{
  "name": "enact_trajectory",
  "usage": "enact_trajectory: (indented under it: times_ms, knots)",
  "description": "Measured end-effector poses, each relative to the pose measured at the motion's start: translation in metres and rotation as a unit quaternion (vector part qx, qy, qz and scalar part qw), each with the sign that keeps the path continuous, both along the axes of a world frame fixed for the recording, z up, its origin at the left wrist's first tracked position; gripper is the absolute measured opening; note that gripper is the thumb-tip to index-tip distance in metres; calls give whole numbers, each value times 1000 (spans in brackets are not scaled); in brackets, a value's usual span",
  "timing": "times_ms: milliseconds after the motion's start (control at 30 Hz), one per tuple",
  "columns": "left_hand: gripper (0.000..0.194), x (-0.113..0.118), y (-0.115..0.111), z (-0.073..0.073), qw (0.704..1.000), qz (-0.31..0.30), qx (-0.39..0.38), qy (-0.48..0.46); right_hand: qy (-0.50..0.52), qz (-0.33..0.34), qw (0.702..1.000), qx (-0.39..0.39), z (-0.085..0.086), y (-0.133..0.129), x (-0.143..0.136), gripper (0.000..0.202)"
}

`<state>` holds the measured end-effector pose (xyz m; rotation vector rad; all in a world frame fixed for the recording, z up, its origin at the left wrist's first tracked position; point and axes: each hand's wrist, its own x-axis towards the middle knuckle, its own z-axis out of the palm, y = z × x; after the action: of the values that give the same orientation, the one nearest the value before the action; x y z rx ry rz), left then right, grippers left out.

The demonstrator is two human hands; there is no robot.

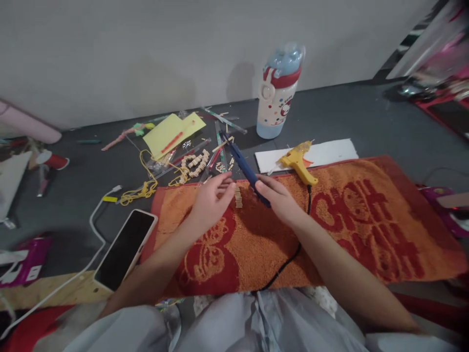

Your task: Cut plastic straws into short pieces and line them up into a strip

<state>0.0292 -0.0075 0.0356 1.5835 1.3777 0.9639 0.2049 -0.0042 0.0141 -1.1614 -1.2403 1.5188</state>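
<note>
My right hand is wrapped round the long dark blue handles of what look like pliers, which point up and away to the left. At their dark jaws a thin wooden stick lies crosswise; whether it is gripped I cannot tell. My left hand is to the left of the handles, palm inward, thumb and fingers apart, with nothing visible in it. Between the hands, a short row of small wooden pieces rests on the orange towel. Beyond my left hand lies a curved chain of little wooden pieces.
A yellow glue gun sits on a white board, its black cord crossing the towel. Behind stands a bottle. A phone, yellow cord, yellow paper, and a white cable lie leftward.
</note>
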Motion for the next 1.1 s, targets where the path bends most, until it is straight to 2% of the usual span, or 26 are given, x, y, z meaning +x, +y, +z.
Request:
enact_trajectory:
  times_ms: [133, 300, 567, 833, 1100]
  knots:
    - [27, 18, -2, -4, 996, -43, -23, -79, -23, 8, 997, 69, -7, -7, -8, 46]
    - [34, 26, -3, -15, 988, 4, -44, -147, -49, 14, 992, 113, -9, -14, -11, 47]
    - [50, 33, -9, -21, 956, 3, -103, -273, -51, 27, 990, 126, -11, -19, -16, 60]
    - [52, 34, -14, -25, 971, 23, -53, -232, -34, 32, 991, 127, -14, -24, -17, 61]
    - [46, 38, -20, -25, 968, 42, -27, -245, -57, 34, 987, 148, -13, -28, -15, 53]
